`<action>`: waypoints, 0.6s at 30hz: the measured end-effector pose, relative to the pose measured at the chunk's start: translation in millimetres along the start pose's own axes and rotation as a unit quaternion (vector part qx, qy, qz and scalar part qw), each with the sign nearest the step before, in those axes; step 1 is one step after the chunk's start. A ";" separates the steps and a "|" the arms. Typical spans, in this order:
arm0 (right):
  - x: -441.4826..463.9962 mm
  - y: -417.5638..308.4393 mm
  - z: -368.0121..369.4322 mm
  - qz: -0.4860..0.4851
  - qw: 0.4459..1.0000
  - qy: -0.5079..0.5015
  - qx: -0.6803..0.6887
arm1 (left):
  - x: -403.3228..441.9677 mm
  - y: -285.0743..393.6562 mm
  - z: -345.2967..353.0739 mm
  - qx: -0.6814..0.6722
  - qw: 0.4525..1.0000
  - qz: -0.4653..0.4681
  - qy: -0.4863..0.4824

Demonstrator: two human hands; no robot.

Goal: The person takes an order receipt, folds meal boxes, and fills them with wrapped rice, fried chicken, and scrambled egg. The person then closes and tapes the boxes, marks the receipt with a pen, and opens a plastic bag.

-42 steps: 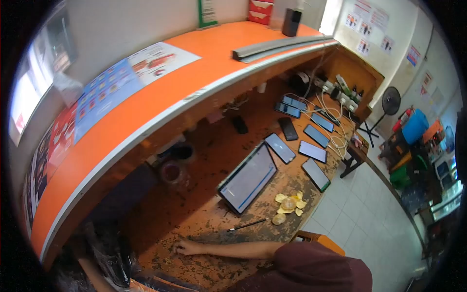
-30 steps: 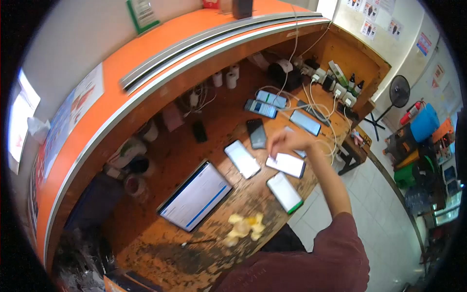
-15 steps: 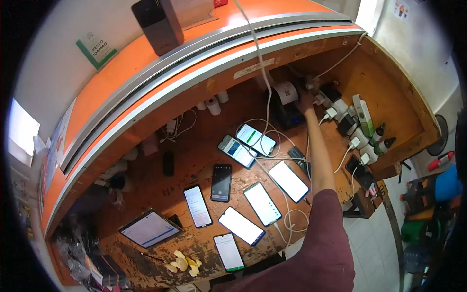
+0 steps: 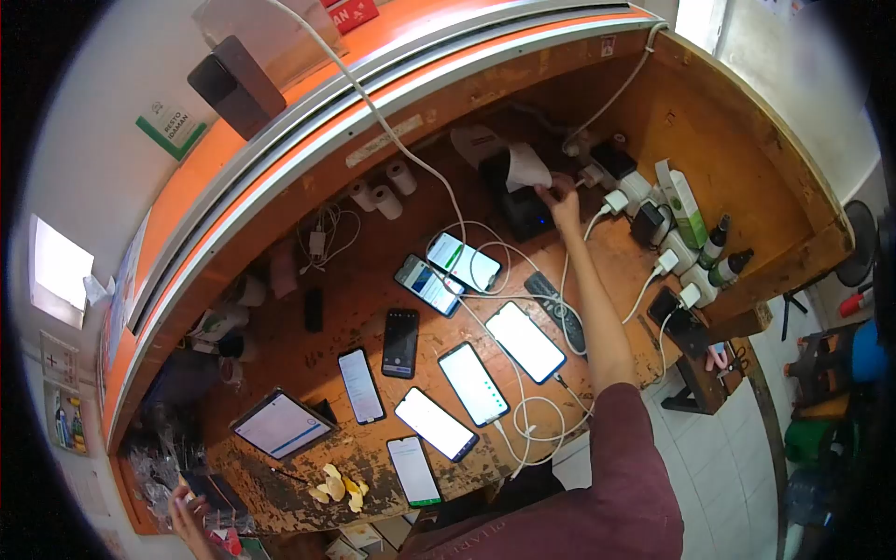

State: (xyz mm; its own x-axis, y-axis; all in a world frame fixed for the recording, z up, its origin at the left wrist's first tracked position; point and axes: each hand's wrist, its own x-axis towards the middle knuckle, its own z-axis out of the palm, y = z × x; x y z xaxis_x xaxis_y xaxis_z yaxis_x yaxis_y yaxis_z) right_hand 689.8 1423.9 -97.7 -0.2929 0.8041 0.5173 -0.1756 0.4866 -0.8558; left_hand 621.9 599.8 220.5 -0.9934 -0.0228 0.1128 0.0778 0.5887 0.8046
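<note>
At the black printer (image 4: 523, 217) under the shelf, my right hand (image 4: 560, 199) pinches the edge of the white receipt paper (image 4: 529, 168) that sticks up from its top. My left hand (image 4: 189, 511) is at the lower left, beside a dark box (image 4: 222, 499) and clear plastic bags (image 4: 161, 462); its fingers are bent and apart, with nothing clear in them. Several lit phones lie on the worn desk, among them a large one (image 4: 525, 343) and a green-edged one (image 4: 413, 471). A tablet (image 4: 284, 425) leans on its stand.
White cables (image 4: 534, 401) loop among the phones. Chargers (image 4: 646, 222), a green-white box (image 4: 683, 201) and small dark bottles (image 4: 717, 238) stand at the right. Fruit peels (image 4: 341, 487) lie near the front edge. Paper rolls (image 4: 385, 201) stand under the raised orange counter (image 4: 308, 89).
My right hand has gone from the near desk, across the phones, to the printer and now grips its paper. My left hand has come into view at the lower left. The view has shifted.
</note>
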 end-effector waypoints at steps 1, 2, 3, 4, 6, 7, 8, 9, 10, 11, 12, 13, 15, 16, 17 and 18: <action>-7.1 -1.4 0.0 -0.008 1.000 -0.009 -0.002 | -26.6 52.4 44.4 0.021 0.998 -0.032 -0.045; -15.1 -4.4 -0.6 -0.016 1.000 -0.019 -0.005 | -53.2 104.7 88.7 0.044 0.993 -0.062 -0.091; -20.4 -9.1 -0.6 -0.026 0.999 -0.032 -0.007 | -61.3 118.7 108.3 0.090 0.987 0.010 -0.129; -20.7 -14.4 -0.6 0.002 1.000 -0.029 0.011 | -69.5 132.7 127.7 0.132 0.975 0.085 -0.159; -26.8 -30.9 0.9 -0.007 0.995 -0.096 0.017 | -69.9 107.1 161.9 -0.057 0.966 0.046 -0.248; -30.7 -40.0 0.0 -0.012 0.991 -0.128 0.020 | -70.4 100.0 179.2 -0.064 0.951 0.043 -0.301; -37.0 -49.2 -2.0 0.047 0.983 -0.173 0.044 | -71.1 100.2 199.5 -0.070 0.932 0.042 -0.353; -43.3 -58.2 -3.9 0.107 0.969 -0.213 0.062 | -74.0 107.5 220.8 -0.068 0.915 0.071 -0.391; -52.4 -75.5 -1.9 0.092 0.964 -0.214 0.130 | -76.5 115.4 241.3 -0.064 0.896 0.097 -0.428; -64.3 -102.3 -2.7 0.080 0.953 -0.215 0.196 | -75.1 109.3 265.9 -0.089 0.884 0.092 -0.449; -78.6 -122.7 -8.8 0.080 0.949 -0.229 0.200 | -74.0 101.2 292.6 -0.116 0.871 0.085 -0.469; -92.8 -151.7 -17.1 0.080 0.945 -0.243 0.202 | -76.0 105.2 317.4 -0.169 0.859 0.037 -0.482; -142.8 -204.1 -42.2 0.164 0.933 -0.244 0.207 | -83.6 112.6 367.0 -0.250 0.800 0.029 -0.545; -170.3 -222.3 -55.6 0.234 0.915 -0.248 0.217 | -87.6 112.9 390.5 -0.290 0.760 -0.051 -0.580; -201.9 -232.9 -63.6 0.213 0.917 -0.213 0.263 | -92.3 113.6 410.5 -0.326 0.711 -0.130 -0.609; -223.0 -262.4 -77.2 0.218 0.927 -0.213 0.221 | -98.0 120.1 424.0 -0.427 0.585 -0.178 -0.666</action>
State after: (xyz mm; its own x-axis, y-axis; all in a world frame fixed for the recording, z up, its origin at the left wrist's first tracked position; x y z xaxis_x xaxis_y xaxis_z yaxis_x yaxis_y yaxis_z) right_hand 873.8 1143.3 11.6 -0.7541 0.6381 0.1556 -0.2931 -0.1149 -0.9492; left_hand 692.7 1015.3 58.9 -0.1006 0.9636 -0.2475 -0.7047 0.1066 0.7014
